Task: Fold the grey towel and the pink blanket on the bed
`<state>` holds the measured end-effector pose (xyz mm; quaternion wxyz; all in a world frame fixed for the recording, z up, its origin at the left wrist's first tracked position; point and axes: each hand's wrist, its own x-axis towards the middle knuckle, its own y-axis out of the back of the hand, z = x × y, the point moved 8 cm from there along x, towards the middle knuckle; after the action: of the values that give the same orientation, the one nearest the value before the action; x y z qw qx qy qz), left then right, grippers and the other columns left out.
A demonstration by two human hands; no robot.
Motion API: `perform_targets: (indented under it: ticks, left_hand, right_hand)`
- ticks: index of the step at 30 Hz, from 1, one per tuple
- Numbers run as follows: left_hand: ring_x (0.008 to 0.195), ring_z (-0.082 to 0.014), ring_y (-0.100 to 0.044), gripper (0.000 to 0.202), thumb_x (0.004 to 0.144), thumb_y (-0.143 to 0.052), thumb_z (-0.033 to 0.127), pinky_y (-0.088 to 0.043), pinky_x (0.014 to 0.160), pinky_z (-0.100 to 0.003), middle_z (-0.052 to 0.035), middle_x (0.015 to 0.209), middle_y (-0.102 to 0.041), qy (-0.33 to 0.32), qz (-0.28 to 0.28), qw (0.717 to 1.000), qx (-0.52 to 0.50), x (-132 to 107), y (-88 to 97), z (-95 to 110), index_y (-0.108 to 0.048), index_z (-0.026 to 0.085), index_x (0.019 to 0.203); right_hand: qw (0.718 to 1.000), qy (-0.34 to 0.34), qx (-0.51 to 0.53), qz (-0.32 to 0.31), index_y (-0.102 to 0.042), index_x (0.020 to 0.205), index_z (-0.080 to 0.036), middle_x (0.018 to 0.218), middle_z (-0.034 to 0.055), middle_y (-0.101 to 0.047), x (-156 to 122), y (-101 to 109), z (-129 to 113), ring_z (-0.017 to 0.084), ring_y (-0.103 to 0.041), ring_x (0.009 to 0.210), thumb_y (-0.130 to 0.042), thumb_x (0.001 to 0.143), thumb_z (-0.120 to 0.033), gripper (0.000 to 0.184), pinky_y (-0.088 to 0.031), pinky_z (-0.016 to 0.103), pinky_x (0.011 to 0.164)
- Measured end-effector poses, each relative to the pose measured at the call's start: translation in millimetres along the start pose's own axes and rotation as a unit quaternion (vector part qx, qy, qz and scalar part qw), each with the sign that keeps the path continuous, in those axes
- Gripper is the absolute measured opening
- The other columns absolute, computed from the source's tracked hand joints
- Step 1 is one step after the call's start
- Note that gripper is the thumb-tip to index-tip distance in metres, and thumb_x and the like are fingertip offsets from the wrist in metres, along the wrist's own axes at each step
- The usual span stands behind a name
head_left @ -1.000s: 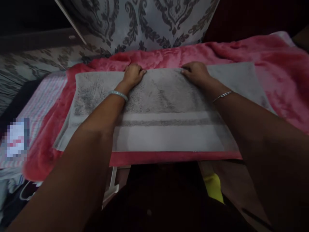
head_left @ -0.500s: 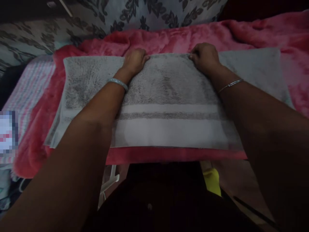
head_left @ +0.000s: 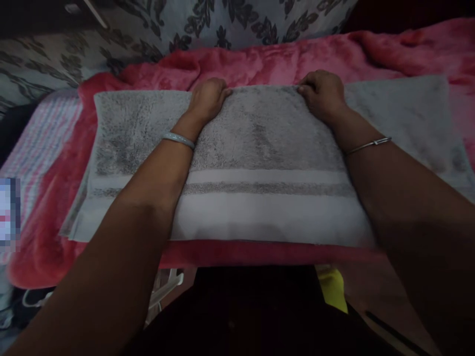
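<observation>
A grey towel (head_left: 260,133) with pale bands along its near side lies folded lengthwise across a pink plush blanket (head_left: 256,64). At the towel's far edge, left of centre, my left hand (head_left: 210,98) is closed on the cloth, with a pale bangle on the wrist. My right hand (head_left: 322,93) grips the same far edge farther right, its fingers curled over the fabric; a thin metal bracelet circles that wrist. Part of the towel is hidden under both forearms. Layered edges show at its near left corner.
Behind the blanket rises a leaf-patterned wall (head_left: 222,22). A striped pink and white cloth (head_left: 44,128) lies at the left. Below the blanket's front edge are a white frame-like piece (head_left: 168,287) and a yellow item (head_left: 334,289).
The view has shifted slightly, so the towel appears a little lower and larger. Both hands remain at the far edge, with the right hand appearing slightly farther right.
</observation>
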<state>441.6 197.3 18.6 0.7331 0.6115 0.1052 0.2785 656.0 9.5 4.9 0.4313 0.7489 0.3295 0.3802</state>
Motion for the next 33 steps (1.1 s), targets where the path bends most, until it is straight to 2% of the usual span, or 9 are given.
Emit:
perform_targets:
  ticks: [8, 13, 15, 20, 22, 25, 29, 33]
  left_hand:
    - [0.132, -0.034, -0.05, 0.05, 0.094, -0.037, 0.064, -0.043, 0.109, -0.054, -0.0033, 0.11, -0.075, 0.022, -0.02, 0.999, -0.027, -2, -0.9, -3, -0.069, 0.038, 0.121]
    - [0.119, -0.0256, -0.055, 0.037, 0.1, -0.038, 0.048, -0.043, 0.11, -0.047, -0.0007, 0.121, -0.072, 0.015, -0.024, 0.999, 0.024, -5, 3.0, 0, -0.067, 0.03, 0.113]
    - [0.117, -0.0233, -0.054, 0.035, 0.101, -0.037, 0.046, -0.044, 0.11, -0.045, 0.0012, 0.119, -0.072, 0.011, -0.027, 0.999, 0.026, -5, 3.5, -1, -0.065, 0.031, 0.115]
    - [0.116, -0.0275, -0.056, 0.032, 0.1, -0.041, 0.05, -0.047, 0.106, -0.049, -0.0019, 0.11, -0.073, 0.002, -0.005, 1.0, 0.013, -4, 6.4, -4, -0.067, 0.034, 0.111]
    - [0.113, -0.0294, -0.061, 0.028, 0.098, -0.045, 0.042, -0.049, 0.102, -0.049, -0.0061, 0.111, -0.073, -0.008, 0.012, 1.0, 0.01, -3, 8.4, -4, -0.069, 0.03, 0.105]
    - [0.11, -0.0286, -0.065, 0.024, 0.098, -0.049, 0.037, -0.05, 0.098, -0.044, -0.0111, 0.105, -0.073, -0.011, 0.017, 1.0, -0.008, -2, 6.8, -8, -0.069, 0.023, 0.096]
    - [0.115, -0.0266, -0.064, 0.026, 0.097, -0.053, 0.043, -0.049, 0.099, -0.038, -0.0107, 0.099, -0.072, -0.036, 0.026, 0.998, -0.053, 0, 4.0, -14, -0.067, 0.021, 0.097]
    - [0.12, -0.029, -0.062, 0.026, 0.094, -0.052, 0.049, -0.049, 0.102, -0.041, -0.008, 0.103, -0.073, -0.036, 0.018, 0.996, -0.084, -2, 0.1, -14, -0.068, 0.029, 0.102]
  right_hand:
    - [1.0, -0.015, 0.002, -0.021, -0.071, 0.118, -0.017, 0.125, 0.0111, -0.072, -5, 5, -3, 0.024, -0.062, 0.118, -0.053, 0.103, -0.026, 0.025, -0.045, 0.039, 0.105]
    - [1.0, -0.003, 0.007, -0.015, -0.072, 0.121, -0.015, 0.127, 0.0113, -0.072, -7, 9, -4, 0.025, -0.063, 0.122, -0.053, 0.102, -0.027, 0.03, -0.046, 0.042, 0.107]
    - [1.0, 0.01, 0.004, -0.014, -0.073, 0.122, -0.015, 0.126, 0.0109, -0.072, -8, 10, -5, 0.025, -0.063, 0.121, -0.052, 0.103, -0.03, 0.031, -0.047, 0.044, 0.107]
    - [1.0, 0.008, -0.015, -0.018, -0.071, 0.124, -0.016, 0.126, 0.0112, -0.071, -10, 10, -7, 0.025, -0.063, 0.123, -0.054, 0.104, -0.028, 0.029, -0.047, 0.043, 0.109]
    - [1.0, 0.006, -0.003, -0.013, -0.071, 0.124, -0.015, 0.127, 0.0113, -0.071, -10, 10, -8, 0.025, -0.063, 0.122, -0.055, 0.103, -0.026, 0.028, -0.047, 0.042, 0.109]
    - [1.0, 0.004, 0.025, -0.002, -0.071, 0.119, -0.016, 0.123, 0.0103, -0.073, -9, 9, -6, 0.024, -0.066, 0.116, -0.054, 0.103, -0.028, 0.027, -0.05, 0.04, 0.104]
    - [1.0, 0.02, 0.017, 0.002, -0.074, 0.115, -0.019, 0.115, 0.0102, -0.075, -5, 5, 0, 0.026, -0.067, 0.109, -0.056, 0.102, -0.039, 0.03, -0.052, 0.042, 0.099]
    - [0.999, 0.036, 0.001, 0.018, -0.075, 0.116, -0.016, 0.109, 0.0107, -0.075, -4, 5, 2, 0.025, -0.066, 0.104, -0.059, 0.101, -0.046, 0.036, -0.051, 0.042, 0.093]
